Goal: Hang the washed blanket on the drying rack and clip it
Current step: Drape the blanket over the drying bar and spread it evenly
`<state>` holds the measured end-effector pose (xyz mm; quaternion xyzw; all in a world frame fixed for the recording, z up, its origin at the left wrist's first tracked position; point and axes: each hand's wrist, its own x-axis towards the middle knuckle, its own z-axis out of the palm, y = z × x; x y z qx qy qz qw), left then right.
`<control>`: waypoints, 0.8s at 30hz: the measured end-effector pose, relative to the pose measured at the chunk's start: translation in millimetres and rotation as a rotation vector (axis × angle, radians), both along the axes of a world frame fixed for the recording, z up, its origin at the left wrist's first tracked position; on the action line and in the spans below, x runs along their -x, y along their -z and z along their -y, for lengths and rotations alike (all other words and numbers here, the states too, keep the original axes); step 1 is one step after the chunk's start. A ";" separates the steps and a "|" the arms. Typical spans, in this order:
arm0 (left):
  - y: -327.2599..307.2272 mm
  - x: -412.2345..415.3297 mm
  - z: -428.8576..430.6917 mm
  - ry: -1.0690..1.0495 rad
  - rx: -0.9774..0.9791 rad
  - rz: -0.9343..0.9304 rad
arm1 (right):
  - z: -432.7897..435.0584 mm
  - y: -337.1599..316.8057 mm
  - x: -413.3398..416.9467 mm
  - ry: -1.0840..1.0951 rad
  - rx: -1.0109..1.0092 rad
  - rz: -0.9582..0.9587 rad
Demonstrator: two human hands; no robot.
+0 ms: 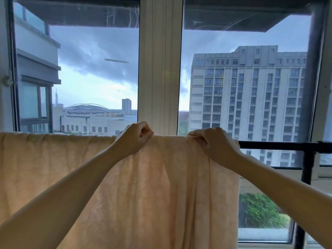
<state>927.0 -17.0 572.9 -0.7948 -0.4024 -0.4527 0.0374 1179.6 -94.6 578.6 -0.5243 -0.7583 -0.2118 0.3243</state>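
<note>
A pale peach blanket (161, 186) hangs over the top bar of a black drying rack (280, 146), covering the bar from the left edge of view to just past the middle. My left hand (136, 137) grips the blanket's top fold with curled fingers. My right hand (213, 142) grips the fold a short way to the right, near the blanket's right edge. No clip is in view.
The rack's bare bar runs right to a black upright post (307, 168). Directly behind stand large windows with a white centre frame (159, 69). Buildings and trees lie outside.
</note>
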 end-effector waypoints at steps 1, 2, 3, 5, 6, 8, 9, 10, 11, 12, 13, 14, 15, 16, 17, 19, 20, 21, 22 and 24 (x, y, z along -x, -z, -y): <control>0.1 1.4 -0.6 -0.001 -0.001 -0.001 | 0.9 1.3 -4.3 0.023 -0.012 -0.019; 0.1 2.6 -1.4 -0.005 -0.003 0.001 | 0.9 2.5 -9.2 0.059 -0.022 -0.038; 0.4 3.7 -2.6 -0.010 -0.004 0.002 | 1.5 3.5 -14.0 0.098 -0.032 -0.062; 1.0 4.1 -5.0 -0.023 -0.008 -0.002 | 2.3 5.8 -24.0 0.160 -0.044 -0.103; 1.1 3.8 -6.2 -0.028 -0.008 -0.005 | 1.4 7.7 -29.3 0.169 -0.049 -0.121; 0.9 2.9 -8.4 -0.031 -0.004 -0.005 | -3.5 12.0 -40.3 0.128 -0.082 -0.164; 0.6 2.4 -9.2 -0.030 -0.001 -0.005 | -6.4 14.2 -46.0 0.109 -0.108 -0.183; 0.0 1.8 -9.5 -0.024 0.002 -0.005 | -8.1 16.1 -51.1 0.111 -0.123 -0.197; -0.6 1.3 -9.7 -0.017 0.006 -0.004 | -8.0 17.3 -54.2 0.118 -0.138 -0.197; -1.4 0.7 -9.2 -0.011 0.005 -0.001 | -7.4 17.7 -56.0 0.128 -0.142 -0.193; -2.3 -0.3 -7.5 -0.009 0.000 0.001 | -5.4 17.4 -56.4 0.132 -0.141 -0.186; -3.5 -1.4 -5.1 -0.012 -0.013 -0.004 | -3.6 16.7 -55.7 0.145 -0.128 -0.182; -4.7 -3.1 -1.8 -0.017 -0.037 -0.020 | -2.3 16.0 -54.0 0.158 -0.108 -0.177; -5.8 -5.5 1.7 -0.015 -0.063 -0.041 | -1.5 15.2 -51.6 0.152 -0.096 -0.185; -6.8 -8.9 6.0 0.002 -0.077 -0.060 | -2.5 14.5 -49.5 0.126 -0.095 -0.202; -7.1 -17.6 14.7 0.075 -0.050 -0.091 | -5.3 13.1 -42.7 0.069 -0.119 -0.225; -6.2 -22.3 17.7 0.104 -0.030 -0.106 | -7.0 12.6 -38.6 0.050 -0.122 -0.215; -4.7 -26.3 18.9 0.120 -0.019 -0.116 | -7.4 12.0 -33.4 0.034 -0.115 -0.191; -2.9 -29.2 18.6 0.127 -0.018 -0.114 | -8.2 11.7 -28.6 0.028 -0.101 -0.155; -0.2 -30.5 15.6 0.128 -0.029 -0.082 | -8.3 12.3 -20.2 0.037 -0.080 -0.078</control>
